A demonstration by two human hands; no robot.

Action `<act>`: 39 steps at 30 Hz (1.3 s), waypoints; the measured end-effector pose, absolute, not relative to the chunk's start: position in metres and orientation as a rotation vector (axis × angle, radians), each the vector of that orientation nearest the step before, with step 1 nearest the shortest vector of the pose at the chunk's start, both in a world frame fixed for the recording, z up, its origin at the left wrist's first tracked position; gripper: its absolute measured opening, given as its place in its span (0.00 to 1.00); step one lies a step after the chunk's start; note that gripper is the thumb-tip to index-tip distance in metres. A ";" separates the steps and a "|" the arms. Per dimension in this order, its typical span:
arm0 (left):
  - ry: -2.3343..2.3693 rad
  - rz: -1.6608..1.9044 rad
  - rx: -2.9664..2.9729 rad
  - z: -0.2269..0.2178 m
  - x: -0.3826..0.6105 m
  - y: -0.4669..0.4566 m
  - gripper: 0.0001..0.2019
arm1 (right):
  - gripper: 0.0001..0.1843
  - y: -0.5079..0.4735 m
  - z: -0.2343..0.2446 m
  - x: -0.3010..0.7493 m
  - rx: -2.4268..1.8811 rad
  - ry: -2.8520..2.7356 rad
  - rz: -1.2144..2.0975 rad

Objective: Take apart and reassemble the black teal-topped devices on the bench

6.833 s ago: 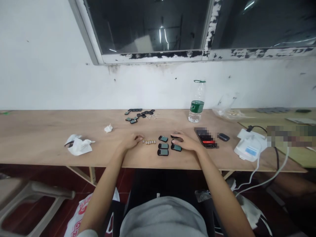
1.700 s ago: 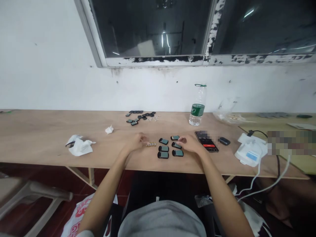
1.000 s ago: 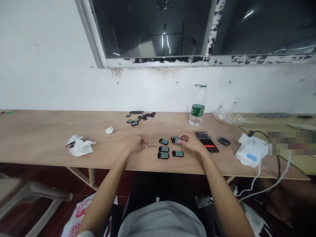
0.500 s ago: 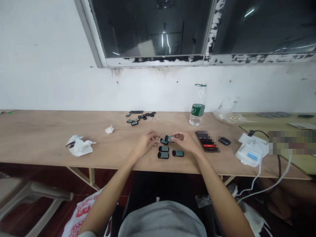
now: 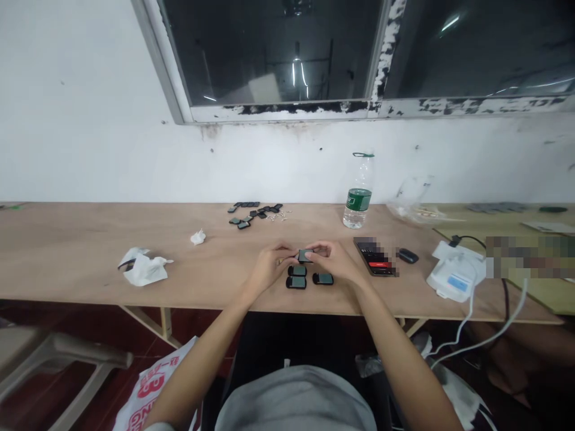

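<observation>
Small black gadget (image 5: 302, 257) pinched by thumb and fingers of right hand (image 5: 330, 260) over table (image 5: 227, 257), just beyond matching gadgets (image 5: 296, 282). Left hand (image 5: 271, 263) held at its left end; finger grip cannot be told. If pinch slips, matching gadgets could be knocked askew.

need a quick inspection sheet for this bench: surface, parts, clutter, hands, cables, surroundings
Surface: brown wooden table; spills, nothing seen
Job's things: one black oblong piece held up; three similar pieces nearer the front edge; more black pieces and small white bits farther back
Clutter: crumpled tissues, upright water bottle, phone
Hands: right hand grips the black oblong piece; left hand at its left end, hold unclear
Cables: white cables run over the front edge
Surroundings: white wall, window with peeling paint around it
</observation>
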State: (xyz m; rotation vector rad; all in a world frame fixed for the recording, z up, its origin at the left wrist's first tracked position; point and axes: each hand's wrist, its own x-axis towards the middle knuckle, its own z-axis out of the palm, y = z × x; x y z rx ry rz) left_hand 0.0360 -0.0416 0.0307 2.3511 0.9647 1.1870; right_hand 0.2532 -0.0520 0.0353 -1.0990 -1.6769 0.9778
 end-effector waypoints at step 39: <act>1.233 1.073 2.110 0.022 -0.009 0.001 0.13 | 0.10 -0.010 -0.014 0.298 -1.462 -1.746 0.699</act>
